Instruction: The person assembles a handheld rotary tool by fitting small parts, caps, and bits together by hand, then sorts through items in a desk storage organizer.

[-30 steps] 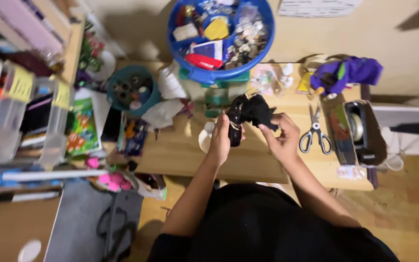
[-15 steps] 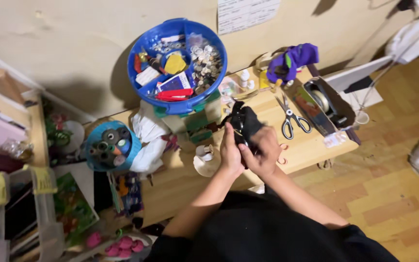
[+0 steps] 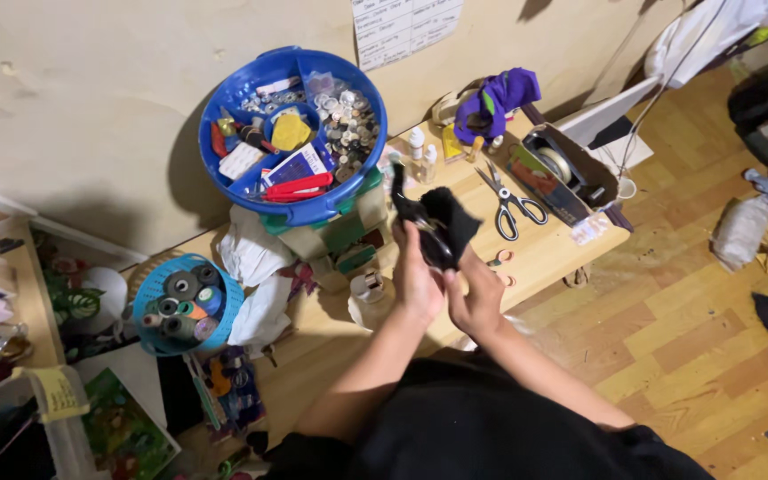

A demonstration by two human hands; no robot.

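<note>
Together, the left hand (image 3: 417,277) and right hand (image 3: 476,300) close their fingers on a black cloth (image 3: 437,222) held above the bench (image 3: 544,258). Beyond the fingers to the right lie scissors (image 3: 508,201); beyond to the left stands a blue tub (image 3: 292,133).

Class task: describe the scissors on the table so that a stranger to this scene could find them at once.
Start at the wooden table against the wall and go to its right end. The scissors lie flat there, between the person's hands and the tape dispenser. They are the only metal-bladed tool with black loop handles.
</note>
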